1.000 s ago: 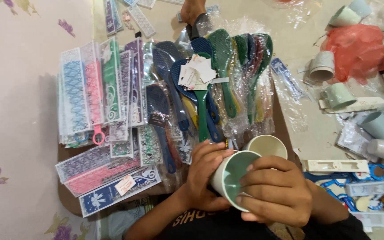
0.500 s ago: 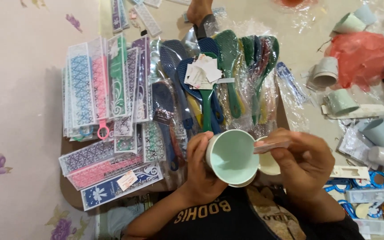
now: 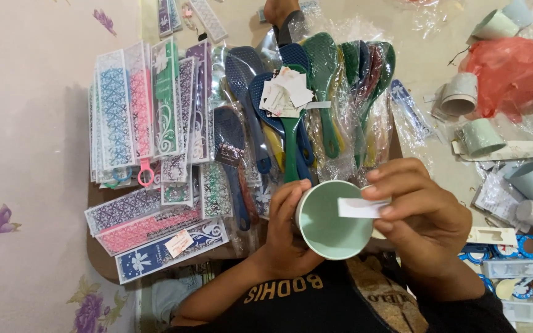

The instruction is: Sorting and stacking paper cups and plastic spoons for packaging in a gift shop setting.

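The floor [image 3: 38,154] is covered with a pale sheet printed with purple flowers, and packaged goods lie spread across it. My left hand [image 3: 282,237] has its fingers [image 3: 291,196] wrapped around the outside of a pale green cup [image 3: 331,222], which is held tilted with its open mouth toward the camera, just above my lap. My right hand [image 3: 424,222] pinches a small white paper slip [image 3: 360,208] between thumb and forefingers at the cup rim; the remaining fingers are loosely curled. The slip lies across the rim; I cannot tell whether it is stuck on.

Beyond the hands lie wrapped hairbrushes [image 3: 316,105] with a stack of white tags [image 3: 286,92] on them, and boxed combs [image 3: 149,111] to the left. To the right, more cups [image 3: 482,137] lie among a red bag [image 3: 513,74].

Judgement: the cup in hand is mid-step, with several cups lying about.
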